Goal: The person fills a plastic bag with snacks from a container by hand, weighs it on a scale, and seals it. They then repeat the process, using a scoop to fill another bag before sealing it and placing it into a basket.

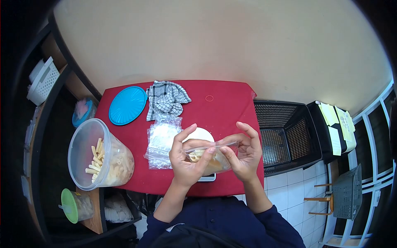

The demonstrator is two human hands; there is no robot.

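Observation:
A clear plastic bag with pale yellow pieces inside is held up over the red table, its top edge pinched by both hands. My left hand grips the left part of that edge between thumb and fingers. On the right part, my right hand pinches the edge in the same way. Behind and below the bag, a white round plate-like object is partly hidden. A stack of clear empty bags lies just left of my left hand.
On the red tablecloth are a blue lid, a checkered cloth and a rubber band. A large tub of pale sticks stands at left. A black crate is beyond the right edge.

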